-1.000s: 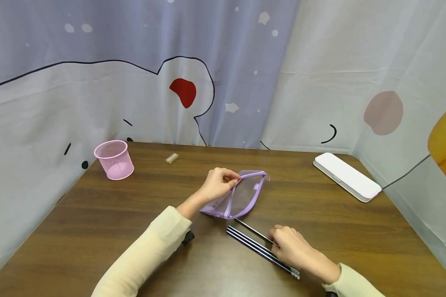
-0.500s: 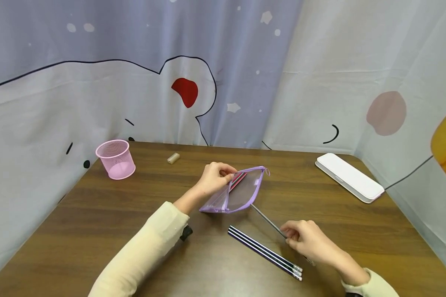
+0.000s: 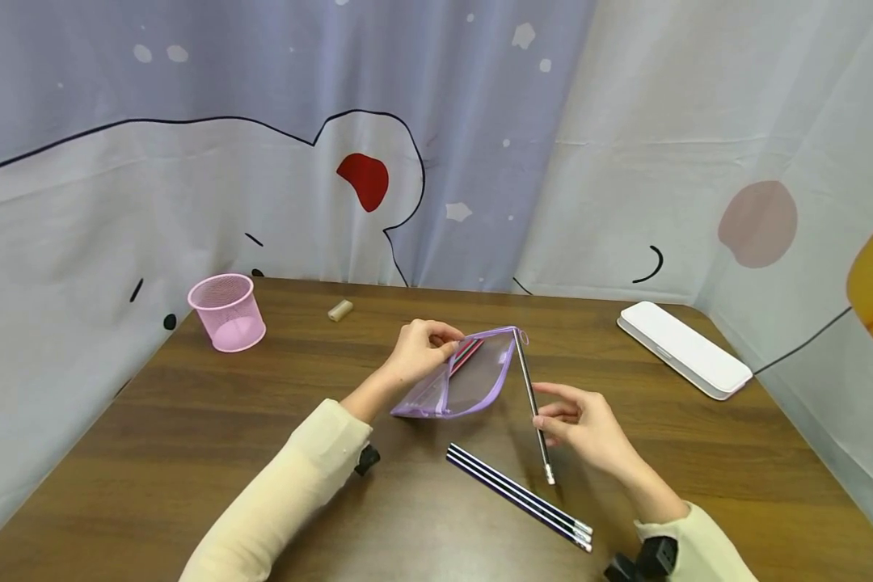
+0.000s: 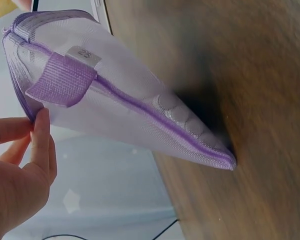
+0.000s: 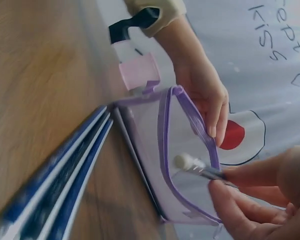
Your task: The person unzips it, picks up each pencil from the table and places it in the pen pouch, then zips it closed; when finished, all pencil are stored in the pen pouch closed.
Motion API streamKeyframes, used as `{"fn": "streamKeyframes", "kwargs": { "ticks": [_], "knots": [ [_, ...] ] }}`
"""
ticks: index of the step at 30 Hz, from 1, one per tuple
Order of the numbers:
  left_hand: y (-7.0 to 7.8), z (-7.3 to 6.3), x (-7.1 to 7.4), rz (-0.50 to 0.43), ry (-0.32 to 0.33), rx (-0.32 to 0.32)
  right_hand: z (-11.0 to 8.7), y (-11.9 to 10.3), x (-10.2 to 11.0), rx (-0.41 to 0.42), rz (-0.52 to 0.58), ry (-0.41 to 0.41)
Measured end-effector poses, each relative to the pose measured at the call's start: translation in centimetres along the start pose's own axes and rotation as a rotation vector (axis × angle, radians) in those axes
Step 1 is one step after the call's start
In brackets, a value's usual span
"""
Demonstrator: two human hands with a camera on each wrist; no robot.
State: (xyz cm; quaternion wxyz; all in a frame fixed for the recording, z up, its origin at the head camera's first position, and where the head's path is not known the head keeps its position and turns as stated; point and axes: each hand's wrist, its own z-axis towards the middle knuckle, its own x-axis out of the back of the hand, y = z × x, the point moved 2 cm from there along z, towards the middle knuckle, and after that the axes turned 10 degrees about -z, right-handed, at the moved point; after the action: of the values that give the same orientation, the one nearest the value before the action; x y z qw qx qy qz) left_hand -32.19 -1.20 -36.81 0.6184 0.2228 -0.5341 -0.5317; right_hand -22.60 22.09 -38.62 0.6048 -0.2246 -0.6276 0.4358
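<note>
My left hand [image 3: 418, 356] pinches the rim of a purple mesh zip pouch [image 3: 480, 390], whose mouth gapes to the right. Red and dark striped pencils [image 3: 464, 356] show inside it. In the left wrist view, the thumb and fingers hold the pouch edge near a purple fabric tab [image 4: 65, 80]. My right hand [image 3: 585, 424] pinches a dark striped pencil [image 3: 527, 384], its white eraser [image 5: 182, 161] toward me. The pencil's far tip overlaps the pouch's zip-pull corner in the head view. Three dark-and-white striped pencils [image 3: 516, 495] lie side by side on the table in front of the pouch.
A pink mesh pencil cup [image 3: 227, 314] stands at the back left of the wooden table [image 3: 189, 453]. To its right lies a small beige block [image 3: 340, 310]. A white pencil case [image 3: 684, 347] sits at the back right, near the printed curtain [image 3: 480, 145].
My right hand has picked one pencil up from beside the others, swung it upright toward the pouch and moved forward. My left hand has raised the pouch's rim slightly, showing the pencils inside.
</note>
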Motion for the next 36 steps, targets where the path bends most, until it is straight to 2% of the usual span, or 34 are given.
{"fn": "streamKeyframes", "kwargs": {
  "ticks": [4,10,13,21,27,36],
  "knots": [
    [-0.1,0.0,-0.2,-0.013,0.033,0.011,1.2,-0.1,-0.6,-0.057,0.127,0.046],
    [-0.1,0.0,-0.4,-0.027,0.096,0.038,2.3,0.0,-1.5,-0.133,0.241,0.088],
    [-0.2,0.0,-0.5,-0.033,0.115,0.061,2.6,0.2,-2.0,-0.166,0.294,0.087],
    [0.0,-0.1,-1.1,-0.038,0.142,0.064,3.5,0.5,-3.4,-0.242,0.399,0.075],
    [-0.1,-0.1,-1.6,-0.051,0.147,0.06,4.4,0.6,-4.1,-0.327,0.468,0.109],
    [0.2,-0.4,-2.6,-0.067,0.073,0.02,6.0,0.4,-4.5,-0.366,0.461,0.163]
  ]
}}
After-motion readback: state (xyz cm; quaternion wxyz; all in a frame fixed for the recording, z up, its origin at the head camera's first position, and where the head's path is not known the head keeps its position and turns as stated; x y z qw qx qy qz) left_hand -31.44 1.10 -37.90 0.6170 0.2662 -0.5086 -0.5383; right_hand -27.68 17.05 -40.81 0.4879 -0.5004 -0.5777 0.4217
